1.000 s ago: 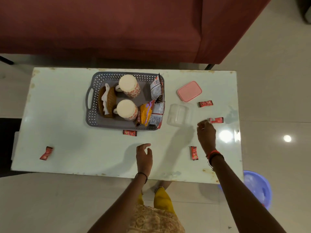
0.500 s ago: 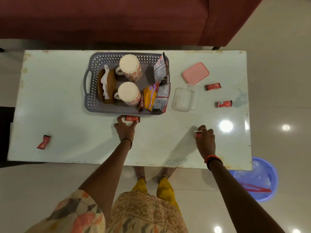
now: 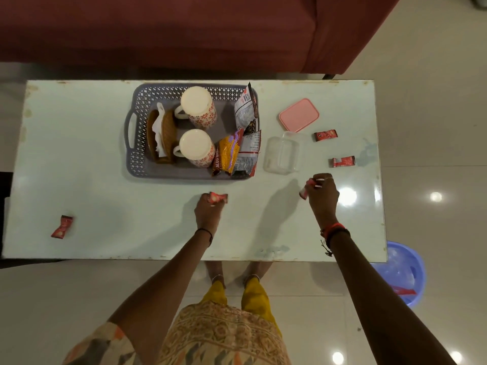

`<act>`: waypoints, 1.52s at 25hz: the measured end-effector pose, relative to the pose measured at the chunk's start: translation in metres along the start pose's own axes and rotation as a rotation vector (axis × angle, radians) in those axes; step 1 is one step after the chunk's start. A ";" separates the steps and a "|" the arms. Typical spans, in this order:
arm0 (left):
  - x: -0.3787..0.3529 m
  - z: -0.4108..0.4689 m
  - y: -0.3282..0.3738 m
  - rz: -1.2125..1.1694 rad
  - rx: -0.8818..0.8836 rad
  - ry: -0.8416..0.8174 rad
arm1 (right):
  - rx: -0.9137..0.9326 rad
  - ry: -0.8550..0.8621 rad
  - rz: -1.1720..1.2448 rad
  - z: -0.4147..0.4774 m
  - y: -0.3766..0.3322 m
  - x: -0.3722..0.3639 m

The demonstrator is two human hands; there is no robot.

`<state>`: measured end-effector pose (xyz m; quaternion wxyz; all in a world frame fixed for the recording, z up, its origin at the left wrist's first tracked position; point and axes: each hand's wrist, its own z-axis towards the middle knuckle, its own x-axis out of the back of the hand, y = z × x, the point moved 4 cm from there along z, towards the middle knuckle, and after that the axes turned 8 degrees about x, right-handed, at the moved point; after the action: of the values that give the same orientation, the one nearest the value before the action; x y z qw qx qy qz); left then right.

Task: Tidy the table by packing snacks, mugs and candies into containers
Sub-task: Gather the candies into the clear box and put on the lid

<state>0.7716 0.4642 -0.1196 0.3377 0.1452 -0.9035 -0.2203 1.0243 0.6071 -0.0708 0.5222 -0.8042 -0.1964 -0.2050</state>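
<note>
Step in hand: candy collection. The left hand [image 3: 209, 212] pinches a first red candy [image 3: 220, 197] at its fingertips, just in front of the grey basket [image 3: 131, 127]. The right hand [image 3: 323, 197] grips a second red candy [image 3: 305, 190] with its fingers curled round it, near the open clear container [image 3: 282, 155]. The pink lid [image 3: 299, 115] lies just beside that container. Both mugs [image 3: 197, 105] and the snack packets [image 3: 228, 154] already sit in the basket.

Loose on the tabletop [image 3: 92, 180]: the lid-side candy [image 3: 325, 135], the right-edge candy [image 3: 343, 162] and the far-left candy [image 3: 62, 226].

Next move, as judged: bring both held candies over the container mouth and release them, then collect the loose three and fit the lid
</note>
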 end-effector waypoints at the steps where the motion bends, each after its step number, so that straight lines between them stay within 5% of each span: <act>1: -0.008 -0.013 -0.002 0.011 -0.023 -0.042 | 0.034 0.019 -0.002 0.006 -0.012 0.000; 9: -0.063 -0.061 0.026 0.071 -0.200 -0.235 | 0.213 -0.017 0.040 0.058 -0.071 -0.017; 22: -0.109 -0.048 0.168 0.243 -0.549 -0.272 | 0.267 -0.039 -0.529 0.097 -0.009 0.041; 27: -0.134 -0.033 0.183 0.512 -0.488 -0.281 | 0.316 -0.144 -0.742 0.107 0.012 0.041; 34: -0.131 -0.025 0.200 0.350 -0.492 -0.254 | 0.298 -0.129 -0.777 0.113 0.013 0.040; 38: -0.126 -0.019 0.220 0.285 -0.555 -0.218 | 0.206 -0.028 -0.469 0.105 -0.003 0.041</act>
<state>0.8513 0.6998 -0.0663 0.2931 -0.1048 -0.8511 -0.4228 1.0706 0.7090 -0.0856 0.5368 -0.6820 -0.4047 -0.2880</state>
